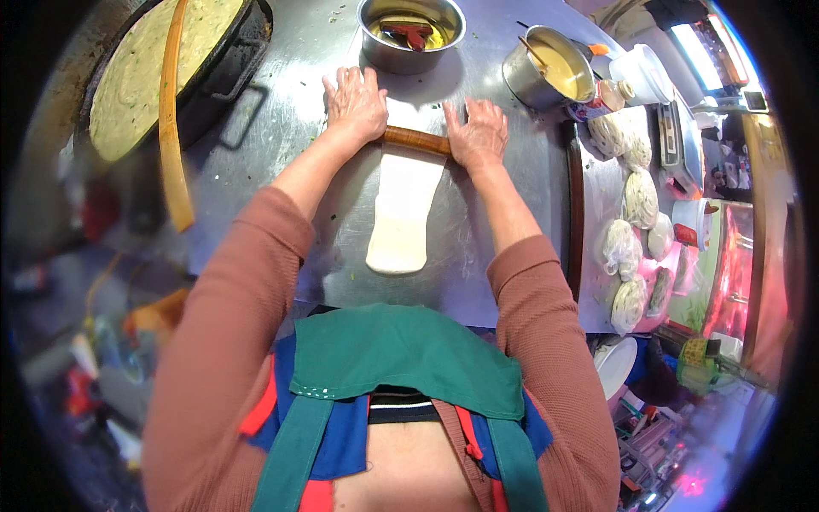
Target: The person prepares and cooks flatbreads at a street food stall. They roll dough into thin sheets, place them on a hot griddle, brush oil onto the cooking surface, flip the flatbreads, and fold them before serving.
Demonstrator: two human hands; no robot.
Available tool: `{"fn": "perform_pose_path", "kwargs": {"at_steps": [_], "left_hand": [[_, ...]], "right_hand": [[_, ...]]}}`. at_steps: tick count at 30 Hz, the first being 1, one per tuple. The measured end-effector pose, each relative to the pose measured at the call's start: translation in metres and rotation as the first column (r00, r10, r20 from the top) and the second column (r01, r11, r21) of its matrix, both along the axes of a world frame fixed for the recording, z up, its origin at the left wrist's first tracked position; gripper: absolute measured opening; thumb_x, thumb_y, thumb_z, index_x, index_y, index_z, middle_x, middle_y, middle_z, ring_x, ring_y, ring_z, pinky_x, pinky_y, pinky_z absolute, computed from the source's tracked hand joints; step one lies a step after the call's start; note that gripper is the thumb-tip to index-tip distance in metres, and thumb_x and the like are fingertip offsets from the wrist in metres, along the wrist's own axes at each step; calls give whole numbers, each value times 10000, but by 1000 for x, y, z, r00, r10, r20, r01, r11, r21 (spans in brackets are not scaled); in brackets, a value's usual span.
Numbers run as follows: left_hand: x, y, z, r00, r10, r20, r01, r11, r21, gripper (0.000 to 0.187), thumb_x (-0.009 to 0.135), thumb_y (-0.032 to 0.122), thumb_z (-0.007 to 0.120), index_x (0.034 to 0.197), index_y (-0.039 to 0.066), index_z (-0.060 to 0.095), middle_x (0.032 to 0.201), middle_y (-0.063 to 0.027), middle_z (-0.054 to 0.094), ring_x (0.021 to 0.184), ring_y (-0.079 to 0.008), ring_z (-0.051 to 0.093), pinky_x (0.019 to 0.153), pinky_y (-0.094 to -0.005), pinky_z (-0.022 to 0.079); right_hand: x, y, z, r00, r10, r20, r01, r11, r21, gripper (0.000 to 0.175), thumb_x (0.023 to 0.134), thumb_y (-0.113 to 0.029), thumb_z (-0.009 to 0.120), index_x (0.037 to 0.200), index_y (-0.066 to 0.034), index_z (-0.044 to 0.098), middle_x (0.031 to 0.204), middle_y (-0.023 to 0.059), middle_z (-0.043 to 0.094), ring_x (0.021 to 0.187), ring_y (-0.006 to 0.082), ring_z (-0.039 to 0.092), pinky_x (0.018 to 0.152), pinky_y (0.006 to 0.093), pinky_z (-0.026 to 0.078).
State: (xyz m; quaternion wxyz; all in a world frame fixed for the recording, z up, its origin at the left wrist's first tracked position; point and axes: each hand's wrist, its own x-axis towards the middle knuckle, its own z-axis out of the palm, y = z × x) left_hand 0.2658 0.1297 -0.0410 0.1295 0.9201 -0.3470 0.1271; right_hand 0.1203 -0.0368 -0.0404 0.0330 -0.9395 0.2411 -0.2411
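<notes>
Both hands are on a wooden rolling pin (416, 139) that lies crosswise over a strip of pale dough (404, 211). My left hand (357, 107) covers the pin's left end, its fingers stretched forward. The right end is under the palm of my right hand (478, 133), whose fingers also reach forward. From beneath the pin the smooth dough runs towards me, flat on the metal worktop (333, 256), ending in a rounded edge. Past the pin, a short, bright stretch is hard to tell apart from the glare on the metal.
Ahead stands a metal bowl (409, 61) with oil and a red-handled brush (409, 32). A pot of yellowish batter (547, 67) is at right, near a bottle (601, 99) and bagged dough pieces (640, 198). A large pan (224, 83) and a curved wooden strip (169, 128) lie left.
</notes>
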Motion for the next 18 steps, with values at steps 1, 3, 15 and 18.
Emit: {"fn": "perform_pose_path", "kwargs": {"at_steps": [1,3,15,18], "left_hand": [[3,-3,-2,1000,-17,14,18,999,-43,276,942,260,601,1123,51,594,1131,-168,602,1121,-355,531,965,-557,387],[9,-8,-1,997,-53,48,59,990,-128,233,933,240,627,1081,62,603,1069,-152,618,1041,-331,563,908,-485,421],[-11,11,22,936,-200,-289,199,979,-33,365,1030,377,497,964,52,648,899,-196,686,895,-392,673,818,-494,540],[-64,57,35,940,-242,-239,232,970,-69,368,993,391,545,1033,39,646,1000,-190,668,993,-375,647,804,-475,537]], "right_hand": [[4,-4,0,999,6,32,-7,1000,9,362,943,-410,625,1051,-78,724,1006,128,672,973,309,624,891,442,467],[9,-12,0,995,14,100,-17,1000,24,312,954,-378,619,964,-89,735,918,116,671,904,308,634,827,448,480],[-19,6,15,980,64,-189,-10,961,277,516,1004,-457,525,1342,-74,595,1056,174,669,1034,357,658,881,482,518],[-75,47,27,983,75,-166,-28,963,269,493,989,-407,551,1357,-81,588,1092,212,669,914,374,676,759,475,552]]}}
